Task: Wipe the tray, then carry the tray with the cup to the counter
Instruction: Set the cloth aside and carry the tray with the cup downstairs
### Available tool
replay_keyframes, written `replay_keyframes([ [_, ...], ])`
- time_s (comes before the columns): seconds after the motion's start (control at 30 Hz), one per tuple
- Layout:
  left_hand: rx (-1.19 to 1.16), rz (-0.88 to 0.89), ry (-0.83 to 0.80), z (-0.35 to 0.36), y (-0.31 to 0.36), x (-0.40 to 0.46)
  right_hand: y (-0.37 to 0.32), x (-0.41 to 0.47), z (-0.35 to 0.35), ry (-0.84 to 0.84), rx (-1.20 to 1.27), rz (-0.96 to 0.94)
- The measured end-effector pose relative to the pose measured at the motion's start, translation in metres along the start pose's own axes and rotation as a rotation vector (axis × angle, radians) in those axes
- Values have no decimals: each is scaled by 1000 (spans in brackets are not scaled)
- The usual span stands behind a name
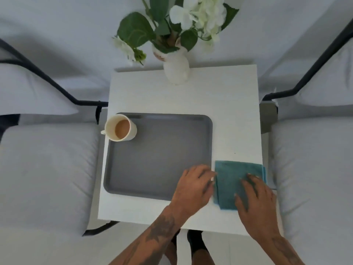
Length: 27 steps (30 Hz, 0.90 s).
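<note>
Tray (158,157): lay flat, long axis along bench (183,96) near edge.
Cup (120,130): tray's far-left corner, handle pointing left.
Hands: left (193,190) and right (256,203) released, flat on cloth (229,180).

Soft, even daylight fills the view; the square white desk (183,104) is bright, nearly washed out. The flat grey plastic tray (158,155) on it shows no glare. Only faint shadows fall. Beyond the desk, straight lines bow at the frame edges. Both hands are slightly motion-blurred.
</note>
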<state>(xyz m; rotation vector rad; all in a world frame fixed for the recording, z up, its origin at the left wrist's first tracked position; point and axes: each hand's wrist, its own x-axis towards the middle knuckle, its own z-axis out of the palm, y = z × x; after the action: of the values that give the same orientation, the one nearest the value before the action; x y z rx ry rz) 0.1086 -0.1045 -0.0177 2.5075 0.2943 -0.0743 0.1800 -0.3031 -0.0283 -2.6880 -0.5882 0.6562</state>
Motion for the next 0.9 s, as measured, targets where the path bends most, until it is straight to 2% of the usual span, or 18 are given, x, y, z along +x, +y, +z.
replay_keyframes([
  [0.07,-67,-158,247,-41,-28,-15,-23,10,0,-5,143,-22],
  [0.17,111,-334,441,-116,-87,-19,-67,30,4,-34,261,-58],
  [0.2,196,-382,431,-138,-106,-16,-80,36,7,-44,258,-48],
  [0.27,317,-461,287,-172,-139,-6,-99,44,12,-51,223,11],
  [0.37,348,-567,10,-195,-170,12,-112,48,22,-33,197,133],
  [0.47,364,-566,-127,-194,-190,25,-113,50,29,-11,217,187],
  [0.53,358,-542,-125,-187,-196,29,-111,53,31,7,248,180],
  [0.73,270,-524,14,-180,-198,28,-111,60,35,23,175,80],
  [0.9,256,-390,-56,-162,-181,14,-112,61,37,41,173,87],
])
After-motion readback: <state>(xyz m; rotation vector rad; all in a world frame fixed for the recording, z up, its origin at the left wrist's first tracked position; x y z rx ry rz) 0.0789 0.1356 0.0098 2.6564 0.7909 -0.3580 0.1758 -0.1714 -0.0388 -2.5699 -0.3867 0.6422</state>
